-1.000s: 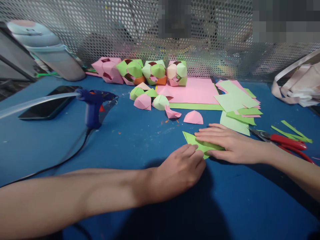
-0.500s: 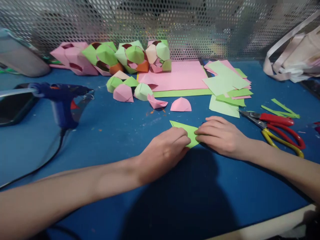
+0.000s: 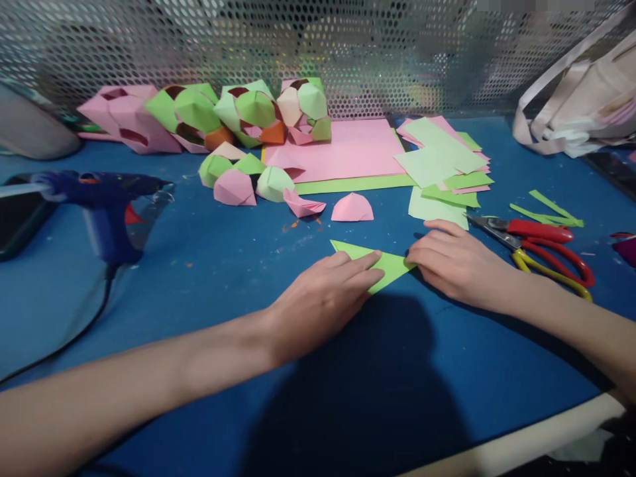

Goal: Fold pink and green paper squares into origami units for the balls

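A light green sheet of paper (image 3: 394, 269), folded to a triangle, lies flat on the blue table. My left hand (image 3: 322, 295) rests over its left part with the fingers stretched out and pressing down, hiding some of the lower edge. At the right corner of the triangle my right hand (image 3: 454, 265) is closed, its fingertips gripping the tip. Just beyond the paper sit a folded pink paper dome (image 3: 352, 208) and a curled pink paper piece (image 3: 304, 204).
Several folded paper balls (image 3: 191, 114) line the mesh panel (image 3: 368, 59). A glue gun (image 3: 102, 215) with its cord stands left, beside a phone (image 3: 22, 225). Cut papers (image 3: 442, 156) and pink sheets (image 3: 358, 149) lie behind. Pliers (image 3: 539, 230) and scissors (image 3: 551, 268) are right.
My left fingers have gone from curled to stretched out over the paper. My right hand has moved from lying flat on it to its right corner. The view has shifted right and down.
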Demonstrator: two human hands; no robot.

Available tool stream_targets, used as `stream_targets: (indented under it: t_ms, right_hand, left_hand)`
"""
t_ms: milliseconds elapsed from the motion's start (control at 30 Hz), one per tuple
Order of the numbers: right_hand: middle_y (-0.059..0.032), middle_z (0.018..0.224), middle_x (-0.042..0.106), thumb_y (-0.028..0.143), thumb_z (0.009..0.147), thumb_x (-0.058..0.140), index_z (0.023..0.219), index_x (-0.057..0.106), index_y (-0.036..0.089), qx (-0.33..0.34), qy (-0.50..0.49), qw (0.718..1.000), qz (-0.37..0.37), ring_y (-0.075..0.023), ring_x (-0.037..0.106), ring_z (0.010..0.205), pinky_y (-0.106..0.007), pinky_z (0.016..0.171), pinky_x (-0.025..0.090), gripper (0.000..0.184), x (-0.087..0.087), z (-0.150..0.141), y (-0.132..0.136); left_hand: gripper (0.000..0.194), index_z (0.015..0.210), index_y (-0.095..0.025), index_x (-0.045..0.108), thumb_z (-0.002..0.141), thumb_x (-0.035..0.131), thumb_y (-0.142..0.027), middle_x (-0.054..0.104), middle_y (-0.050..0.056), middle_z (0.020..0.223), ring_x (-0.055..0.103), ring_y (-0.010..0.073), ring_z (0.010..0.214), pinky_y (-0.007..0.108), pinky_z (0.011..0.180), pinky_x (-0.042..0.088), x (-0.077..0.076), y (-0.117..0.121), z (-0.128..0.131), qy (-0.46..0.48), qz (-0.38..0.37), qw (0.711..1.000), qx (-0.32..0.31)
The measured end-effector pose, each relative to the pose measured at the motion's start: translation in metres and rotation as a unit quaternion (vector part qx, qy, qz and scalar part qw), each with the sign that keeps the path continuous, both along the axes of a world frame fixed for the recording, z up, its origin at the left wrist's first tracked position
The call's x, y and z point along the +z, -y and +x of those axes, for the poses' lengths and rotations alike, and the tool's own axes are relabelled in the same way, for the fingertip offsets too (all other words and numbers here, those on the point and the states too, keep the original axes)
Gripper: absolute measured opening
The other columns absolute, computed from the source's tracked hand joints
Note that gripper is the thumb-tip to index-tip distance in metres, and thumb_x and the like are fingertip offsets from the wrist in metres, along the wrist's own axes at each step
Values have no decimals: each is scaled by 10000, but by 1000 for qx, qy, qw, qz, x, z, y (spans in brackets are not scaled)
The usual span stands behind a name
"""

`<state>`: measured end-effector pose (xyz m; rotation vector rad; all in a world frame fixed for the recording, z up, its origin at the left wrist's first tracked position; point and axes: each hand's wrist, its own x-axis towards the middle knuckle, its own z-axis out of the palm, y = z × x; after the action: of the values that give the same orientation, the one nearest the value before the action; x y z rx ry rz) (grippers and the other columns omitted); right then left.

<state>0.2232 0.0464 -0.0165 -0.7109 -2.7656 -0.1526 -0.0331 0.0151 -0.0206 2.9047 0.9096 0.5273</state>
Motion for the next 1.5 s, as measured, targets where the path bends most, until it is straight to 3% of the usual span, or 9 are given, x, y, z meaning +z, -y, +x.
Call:
stream_targets:
  t_ms: [167, 367, 700, 867, 1033, 1133, 1233, 1333, 1500]
  right_hand:
    - [-89, 913, 676, 127, 888, 435, 956, 646, 140, -30, 50, 998, 14, -192, 584, 855, -444, 1016, 351, 221, 9, 1, 4]
    - [-114, 1030, 657, 88, 891, 410, 1141, 620, 132, -35, 101, 993, 57, -209, 572, 921, -434, 1001, 343, 330, 11, -13, 9]
    - [-53, 754, 639, 109, 851, 504, 914, 711, 152, -75, 174, 977, 94, -193, 550, 788, -454, 1059, 274, 221, 23, -1, 17]
    - [-108, 903, 678, 154, 865, 482, 945, 695, 116, -118, 77, 986, 92, -233, 587, 880, -460, 998, 377, 230, 16, -16, 25]
    - [-140, 1164, 650, 144, 864, 478, 1177, 601, 58, -36, -55, 997, 35, -251, 573, 1064, -414, 970, 455, 347, -10, -38, 30]
    - [-139, 1165, 654, 144, 859, 489, 1159, 612, 66, -23, -74, 997, -4, -263, 565, 1102, -409, 949, 490, 333, -18, -40, 30]
    - [-141, 1121, 668, 139, 853, 498, 1148, 620, 77, -14, -79, 997, -12, -272, 573, 1101, -424, 939, 504, 325, -19, -38, 28]
    - [-142, 1078, 683, 138, 846, 510, 1117, 638, 83, 1, -77, 997, 10, -279, 594, 1071, -446, 933, 506, 305, -18, -38, 27]
    - [-144, 1139, 678, 154, 849, 530, 1073, 659, 78, 6, -66, 996, 57, -278, 608, 1066, -458, 957, 490, 270, -18, -38, 27]
  left_hand:
    - [289, 1160, -120, 569, 905, 435, -95, 571, 124, 1318, 549, 169, 832, 320, 771, 448, 5, -5, 5, -57, 47, 997, -26]
    - [388, 1283, -132, 496, 931, 343, -81, 547, 83, 1345, 499, 170, 757, 326, 681, 416, 11, -9, 6, -164, 69, 983, -52]
    - [274, 1124, -96, 566, 911, 396, -123, 514, 162, 1335, 543, 244, 955, 376, 775, 430, 8, -1, 5, -231, 90, 969, -23]
    - [295, 1169, -121, 540, 896, 431, -134, 482, 140, 1371, 549, 238, 927, 370, 770, 467, 8, 7, 7, -228, 84, 970, 17]
    - [312, 1175, -93, 541, 900, 394, -99, 612, 129, 1123, 579, 246, 976, 408, 884, 479, 12, 12, 10, -200, 69, 976, 41]
    - [300, 1124, -64, 560, 911, 350, -88, 576, 181, 1226, 518, 299, 1193, 471, 1030, 403, 13, 15, 11, -157, 84, 983, 41]
    - [301, 1117, -46, 548, 923, 323, -98, 408, 229, 1428, 335, 338, 1368, 481, 1089, 357, 8, 15, 9, -121, 98, 988, 0]
    - [293, 1143, -43, 520, 922, 341, -111, 351, 245, 1466, 256, 330, 1404, 451, 1121, 332, 1, 9, 5, -117, 87, 989, -27]
    - [345, 1222, -30, 458, 901, 395, -137, 412, 266, 1419, 324, 328, 1373, 439, 1122, 336, -5, 0, 1, -128, 77, 988, -24]
